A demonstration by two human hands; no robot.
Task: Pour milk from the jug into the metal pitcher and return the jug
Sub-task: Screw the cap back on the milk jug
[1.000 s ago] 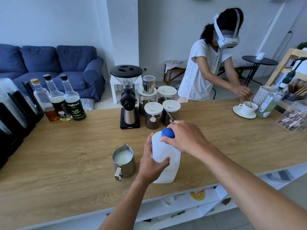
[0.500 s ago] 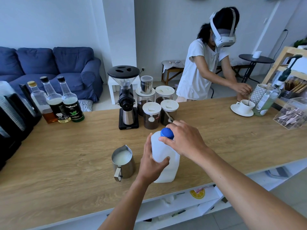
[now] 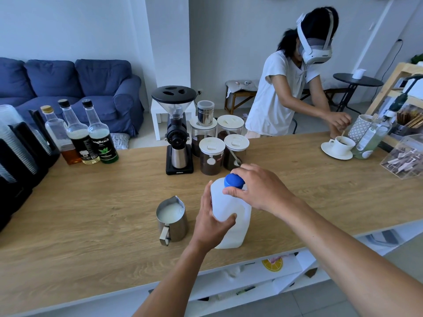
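Note:
A white plastic milk jug [image 3: 231,221] stands upright on the wooden counter [image 3: 103,213] near its front edge. My left hand [image 3: 211,223] wraps around the jug's left side. My right hand [image 3: 258,187] grips the blue cap [image 3: 234,181] on top of the jug with thumb and fingers. To the left of the jug stands the metal pitcher [image 3: 172,219], apart from it, with milk inside and its handle facing me.
Behind the jug are a coffee grinder [image 3: 177,133] and several lidded jars [image 3: 210,156]. Three syrup bottles [image 3: 87,133] stand at the back left, black cup racks [image 3: 18,156] at far left. At the right a person [image 3: 290,88] stirs a cup on a saucer [image 3: 338,146].
Both hands stay on the jug; my right hand's fingers have shifted slightly around the blue cap. The person at the right lowered a hand towards the cup.

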